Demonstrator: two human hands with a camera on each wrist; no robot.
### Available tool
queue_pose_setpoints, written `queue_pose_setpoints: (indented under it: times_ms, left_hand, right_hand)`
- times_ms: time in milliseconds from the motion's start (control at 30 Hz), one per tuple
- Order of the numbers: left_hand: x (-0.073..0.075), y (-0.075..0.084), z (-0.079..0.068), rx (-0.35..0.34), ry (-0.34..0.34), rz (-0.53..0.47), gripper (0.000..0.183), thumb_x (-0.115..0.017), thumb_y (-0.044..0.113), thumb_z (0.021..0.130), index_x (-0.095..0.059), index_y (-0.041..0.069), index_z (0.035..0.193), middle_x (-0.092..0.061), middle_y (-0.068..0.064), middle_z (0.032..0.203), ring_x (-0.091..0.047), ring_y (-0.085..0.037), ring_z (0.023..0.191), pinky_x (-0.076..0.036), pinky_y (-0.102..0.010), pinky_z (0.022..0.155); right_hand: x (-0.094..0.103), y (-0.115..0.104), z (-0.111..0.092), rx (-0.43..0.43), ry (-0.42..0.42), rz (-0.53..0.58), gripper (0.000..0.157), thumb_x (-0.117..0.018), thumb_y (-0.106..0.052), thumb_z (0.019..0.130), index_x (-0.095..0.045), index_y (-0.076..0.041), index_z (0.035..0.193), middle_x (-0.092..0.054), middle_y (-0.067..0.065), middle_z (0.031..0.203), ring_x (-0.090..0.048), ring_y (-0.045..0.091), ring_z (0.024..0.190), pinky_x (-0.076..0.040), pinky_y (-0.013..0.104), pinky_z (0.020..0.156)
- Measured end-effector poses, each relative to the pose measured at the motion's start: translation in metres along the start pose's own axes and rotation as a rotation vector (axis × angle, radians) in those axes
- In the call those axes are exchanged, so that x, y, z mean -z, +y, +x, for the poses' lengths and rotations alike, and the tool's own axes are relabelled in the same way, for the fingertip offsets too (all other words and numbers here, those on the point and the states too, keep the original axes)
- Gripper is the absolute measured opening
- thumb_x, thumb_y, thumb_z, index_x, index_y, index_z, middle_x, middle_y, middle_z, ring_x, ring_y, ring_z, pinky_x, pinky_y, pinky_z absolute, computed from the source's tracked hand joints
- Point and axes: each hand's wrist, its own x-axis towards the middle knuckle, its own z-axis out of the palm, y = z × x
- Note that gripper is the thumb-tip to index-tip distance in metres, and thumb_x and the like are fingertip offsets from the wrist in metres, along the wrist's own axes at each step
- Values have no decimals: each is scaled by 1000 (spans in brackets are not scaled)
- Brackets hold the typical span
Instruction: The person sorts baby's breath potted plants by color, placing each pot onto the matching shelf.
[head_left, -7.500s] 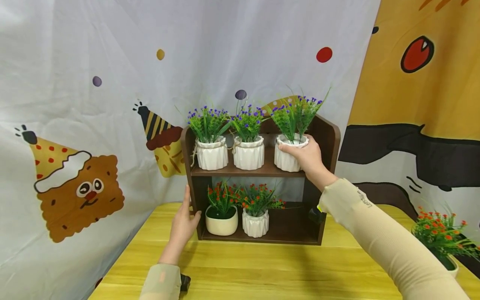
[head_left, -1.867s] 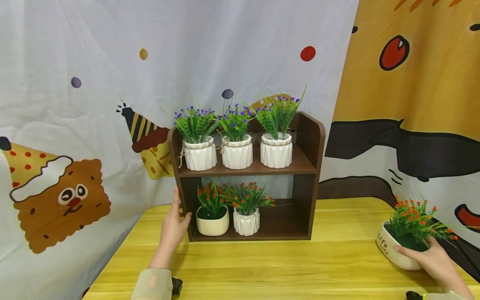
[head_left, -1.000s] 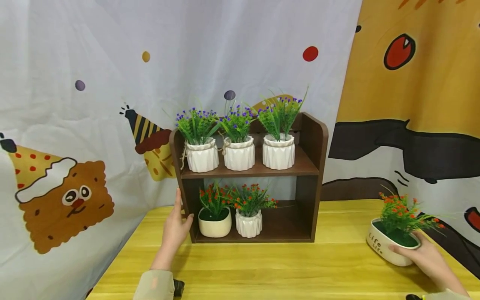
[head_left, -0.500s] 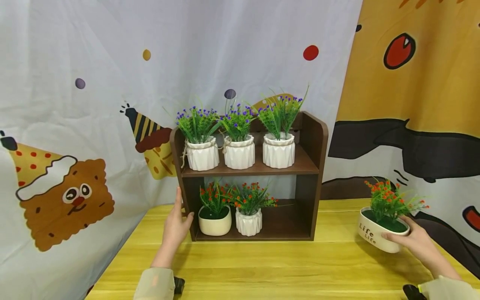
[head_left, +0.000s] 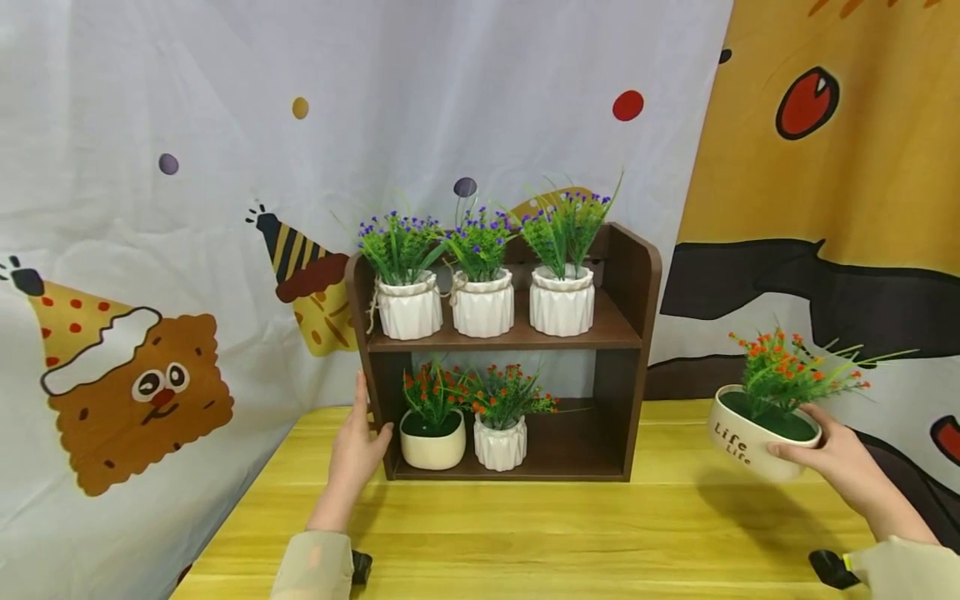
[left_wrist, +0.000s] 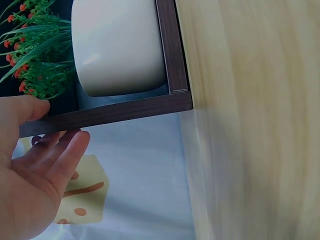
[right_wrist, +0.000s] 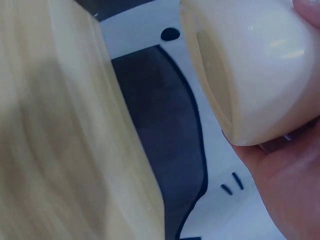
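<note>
My left hand [head_left: 355, 454] holds the left side panel of a dark brown two-tier shelf [head_left: 517, 340]; in the left wrist view the thumb [left_wrist: 32, 107] and fingers [left_wrist: 70, 157] lie on either side of the panel's edge. At the right, my right hand [head_left: 843, 467] grips a cream oval flowerpot [head_left: 750, 442] lettered "Life Life", with orange-red artificial flowers [head_left: 780, 367]. This pot is tilted and raised above the table; its underside faces the right wrist view. On the upper tier stand three white fluted pots [head_left: 561, 307] with purple flowers.
Below, a cream pot [head_left: 432, 450] and a white fluted pot [head_left: 500, 446] with red flowers stand at the left and middle of the lower tier. The shelf stands on a yellow wooden table [head_left: 510, 533]. A printed cloth [head_left: 450, 100] hangs behind.
Earlier my right hand was at the right-hand purple-flowered pot on the upper tier. It then took the Life pot at the right, moved it leftward and lifted it. My left hand stays at the shelf.
</note>
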Motion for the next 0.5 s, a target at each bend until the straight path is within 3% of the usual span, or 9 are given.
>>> queue_pose_setpoints:
  times_ms: [100, 267, 500]
  left_hand:
    - [0, 0, 0, 5, 3, 1, 107, -71, 6, 85, 6, 26, 157, -50, -34, 132, -55, -25, 61, -46, -43, 57]
    - [0, 0, -1, -4, 19, 3, 108, -71, 5, 85, 7, 28, 157, -48, -34, 134, -54, -23, 58, -45, -41, 54]
    - [-1, 0, -1, -29, 25, 10, 106, -70, 2, 87, 6, 25, 157, -50, -34, 133, -63, -40, 77, -49, -52, 64]
  right_hand:
    - [1, -8, 0, 5, -1, 9, 97, -64, -36, 91, -6, 22, 143, -62, 28, 99, -58, 15, 77, -46, 31, 63]
    - [-3, -17, -4, 70, 8, 71, 85, -66, -26, 90, -16, 20, 141, -62, 17, 95, -56, 7, 72, -47, 26, 61]
    - [-13, -24, -10, 143, -49, 163, 86, -65, -13, 88, -8, 24, 141, -65, 4, 84, -58, 5, 70, -48, 24, 61]
